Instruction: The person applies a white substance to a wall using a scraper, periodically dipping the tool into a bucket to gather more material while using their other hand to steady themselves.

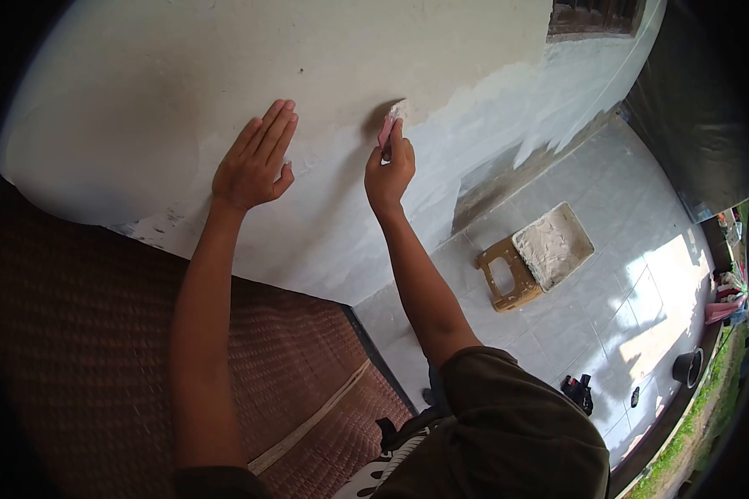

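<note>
Flat against the wall (324, 50) rests my left hand (260, 158), its fingers stretched out. My right hand (391, 170) is closed around a pink scraper (387, 129), whose end bears white paste and meets the wall. White coating covers the lower part of the wall around the scraper, while the upper part is cream. To the lower right, a tray of white paste (555, 248) rests on a brown stool (508, 274).
A woven mat surface (75, 333) borders the wall at the lower left. Grey tiles (516, 333) cover the floor. Farther right are a black bucket (687, 367), a dark object (577, 392) and a dark sheet (695, 108). A window (595, 17) is at the top.
</note>
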Tool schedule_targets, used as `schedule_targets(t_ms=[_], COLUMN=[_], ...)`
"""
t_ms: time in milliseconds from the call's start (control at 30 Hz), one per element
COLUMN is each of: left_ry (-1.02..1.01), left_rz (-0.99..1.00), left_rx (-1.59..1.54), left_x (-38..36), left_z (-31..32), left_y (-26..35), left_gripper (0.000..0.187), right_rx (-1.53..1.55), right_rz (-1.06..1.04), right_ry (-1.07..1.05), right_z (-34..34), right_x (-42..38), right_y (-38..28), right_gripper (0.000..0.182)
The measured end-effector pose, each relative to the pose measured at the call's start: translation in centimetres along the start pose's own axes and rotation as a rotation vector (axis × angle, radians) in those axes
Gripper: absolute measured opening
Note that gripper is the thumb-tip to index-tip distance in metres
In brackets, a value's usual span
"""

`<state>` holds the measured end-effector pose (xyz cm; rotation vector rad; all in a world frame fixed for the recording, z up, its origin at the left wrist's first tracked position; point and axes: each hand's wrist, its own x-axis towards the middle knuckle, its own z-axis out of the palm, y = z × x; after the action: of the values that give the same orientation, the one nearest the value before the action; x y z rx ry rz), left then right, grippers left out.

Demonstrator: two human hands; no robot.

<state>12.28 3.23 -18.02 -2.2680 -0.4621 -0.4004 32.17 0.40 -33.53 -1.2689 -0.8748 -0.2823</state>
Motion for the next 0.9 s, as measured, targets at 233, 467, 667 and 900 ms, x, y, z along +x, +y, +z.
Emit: schedule_targets(t_ms=[233, 467, 667, 900], left_ry=[0.013, 0.001, 0.026, 0.041], left_rz=[-0.004, -0.002, -0.002, 0.006], left_rx=[-0.037, -0.021, -0.012, -0.020], left_x=[0.0, -0.2, -0.1, -0.5], left_z=[-0.1, 0.2, 0.3, 0.4], left_y=[0.0, -0.1, -0.1, -0.3], left_gripper=[0.067, 0.067, 0.068, 0.071], right_rx=[0.154, 0.142, 0.164, 0.767], right_rz=[-0.032, 0.119, 0.025, 0.716], right_ry=[-0.293, 0.016, -0.069, -0.409], right_z=[-0.9, -1.6, -0.3, -10.2], right_x=[-8.0, -1.5, -2.6, -7.6], right_y=[-4.9, -1.2, -1.1, -4.7], right_gripper=[0.072, 0.065, 0.064, 0.022])
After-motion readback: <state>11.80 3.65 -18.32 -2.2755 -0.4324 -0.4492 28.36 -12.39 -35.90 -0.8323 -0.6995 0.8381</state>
